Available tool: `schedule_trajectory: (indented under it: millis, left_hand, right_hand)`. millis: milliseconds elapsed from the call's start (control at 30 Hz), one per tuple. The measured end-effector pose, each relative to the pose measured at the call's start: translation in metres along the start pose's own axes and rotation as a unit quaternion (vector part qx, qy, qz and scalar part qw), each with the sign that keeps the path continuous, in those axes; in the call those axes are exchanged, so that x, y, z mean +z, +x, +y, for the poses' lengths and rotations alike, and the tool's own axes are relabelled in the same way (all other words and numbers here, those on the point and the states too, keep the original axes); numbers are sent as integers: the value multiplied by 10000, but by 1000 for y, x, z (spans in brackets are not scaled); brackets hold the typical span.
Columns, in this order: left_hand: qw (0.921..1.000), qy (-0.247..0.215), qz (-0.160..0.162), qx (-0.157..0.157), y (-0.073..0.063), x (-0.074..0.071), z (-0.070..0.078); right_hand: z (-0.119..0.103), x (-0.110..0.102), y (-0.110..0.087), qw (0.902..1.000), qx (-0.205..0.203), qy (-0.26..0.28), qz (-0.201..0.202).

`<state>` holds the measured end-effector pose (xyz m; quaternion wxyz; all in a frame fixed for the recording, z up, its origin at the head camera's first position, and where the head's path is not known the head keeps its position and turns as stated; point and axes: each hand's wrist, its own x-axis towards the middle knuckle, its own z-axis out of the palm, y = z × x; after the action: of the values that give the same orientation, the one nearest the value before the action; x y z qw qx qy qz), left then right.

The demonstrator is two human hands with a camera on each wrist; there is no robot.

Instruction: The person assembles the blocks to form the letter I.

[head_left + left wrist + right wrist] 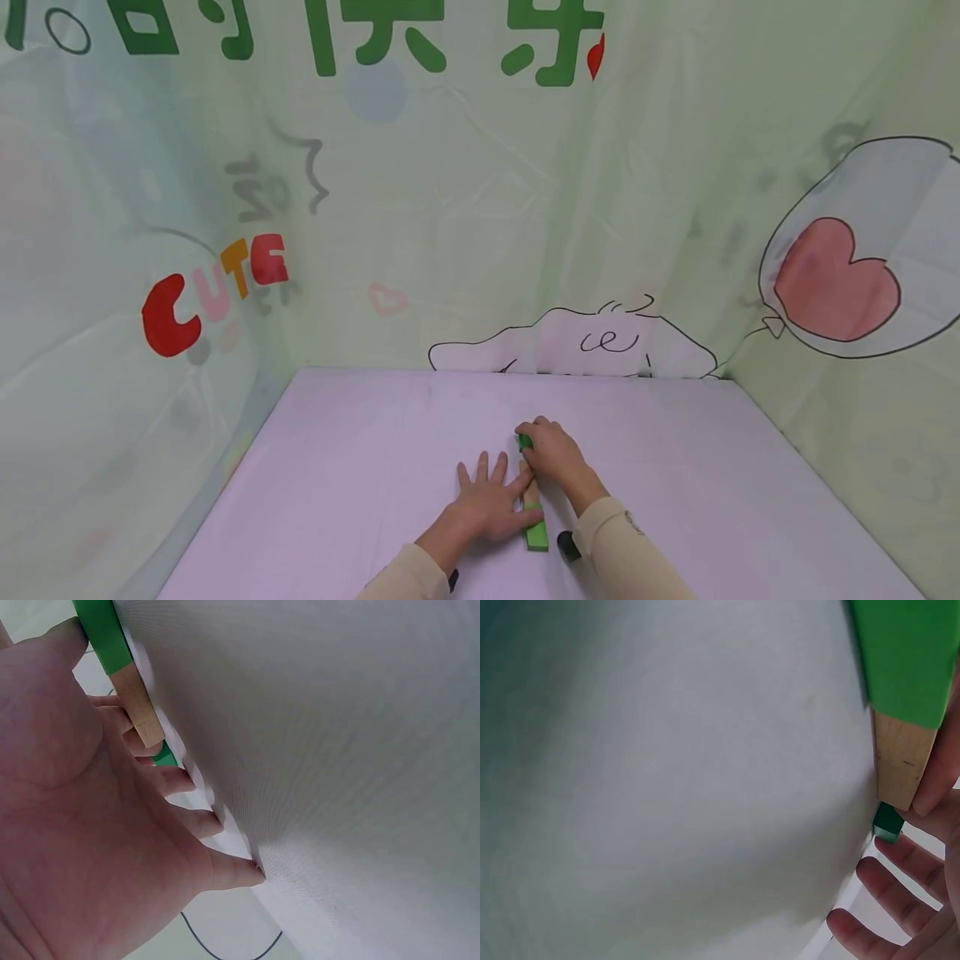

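Observation:
A long narrow block, light green with a bare wood part, lies on the table pointing away from me. My left hand rests on the table with fingers spread, its thumb across the green part and its index finger against the wood. At the far end my right hand pinches a small dark green block between thumb and fingers. In the left wrist view, the long block lies beside the left thumb, and the dark green block shows past its wooden end. The right wrist view shows both blocks partly hidden by fingers.
The table has a pale lilac cover. Light green curtains with printed letters and drawings hang behind it and at both sides. A black device sits by the right sleeve.

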<state>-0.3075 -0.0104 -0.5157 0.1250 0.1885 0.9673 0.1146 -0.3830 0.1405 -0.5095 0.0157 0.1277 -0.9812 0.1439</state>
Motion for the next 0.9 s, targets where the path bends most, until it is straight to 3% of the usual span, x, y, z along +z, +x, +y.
schedule_trajectory:
  millis: [900]
  left_hand:
    - [10000, 83, -14, 2, -1, -4, 1]
  right_hand:
    - [1, 2, 2, 9999, 56, -55, -99]
